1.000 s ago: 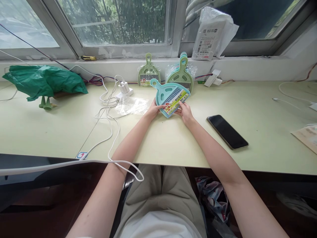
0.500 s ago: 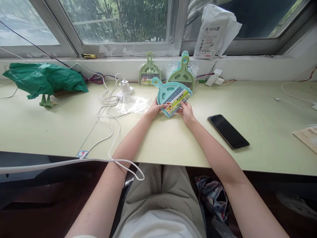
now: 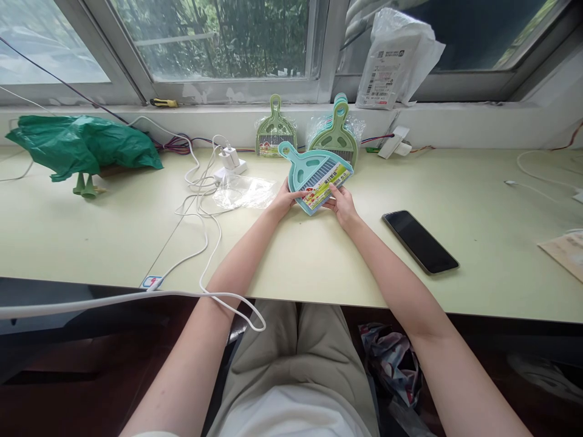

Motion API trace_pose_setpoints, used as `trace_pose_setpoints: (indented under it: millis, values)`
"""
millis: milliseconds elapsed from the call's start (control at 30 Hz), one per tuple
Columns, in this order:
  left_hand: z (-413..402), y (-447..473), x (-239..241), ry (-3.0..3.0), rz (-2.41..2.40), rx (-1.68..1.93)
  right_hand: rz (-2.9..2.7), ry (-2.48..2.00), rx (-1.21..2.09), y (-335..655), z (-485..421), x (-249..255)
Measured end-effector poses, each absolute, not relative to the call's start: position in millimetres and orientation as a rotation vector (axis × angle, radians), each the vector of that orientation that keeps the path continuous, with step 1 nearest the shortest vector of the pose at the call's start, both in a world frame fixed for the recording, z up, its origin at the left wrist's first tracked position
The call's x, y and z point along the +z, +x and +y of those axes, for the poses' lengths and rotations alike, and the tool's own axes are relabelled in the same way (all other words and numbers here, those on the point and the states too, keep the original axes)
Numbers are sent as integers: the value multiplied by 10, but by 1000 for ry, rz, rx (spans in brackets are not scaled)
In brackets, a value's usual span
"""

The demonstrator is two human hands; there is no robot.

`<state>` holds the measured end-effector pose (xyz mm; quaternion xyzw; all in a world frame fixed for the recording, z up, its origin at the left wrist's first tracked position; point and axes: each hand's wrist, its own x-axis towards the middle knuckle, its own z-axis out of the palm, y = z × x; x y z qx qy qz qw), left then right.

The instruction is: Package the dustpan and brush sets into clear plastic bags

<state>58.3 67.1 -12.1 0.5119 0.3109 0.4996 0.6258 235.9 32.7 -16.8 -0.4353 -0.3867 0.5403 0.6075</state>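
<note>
A small teal dustpan and brush set [image 3: 310,170] with a colourful paper label is tilted up over the pale green desk [image 3: 319,255]. My left hand [image 3: 283,202] grips its lower left edge, thumb on top. My right hand [image 3: 342,203] pinches its lower right edge by the label. An empty clear plastic wrapper [image 3: 241,192] lies just left of my left hand.
Two wrapped green dustpan sets [image 3: 274,130] [image 3: 336,135] lean against the wall behind. A black phone [image 3: 419,241] lies to the right. White cables and a charger [image 3: 228,162] sprawl left; a green plastic bag [image 3: 86,145] sits far left. A white parcel [image 3: 392,60] rests on the sill.
The dustpan set has shifted slightly up and right with both hands still gripping it. Little else differs.
</note>
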Motion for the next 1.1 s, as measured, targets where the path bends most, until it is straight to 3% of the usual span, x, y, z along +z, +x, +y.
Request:
trace_pose_setpoints:
  millis: [1100]
  values:
    - [650,592,-116,1183,709,1099,-888,-1033,1163,2339,317,-194]
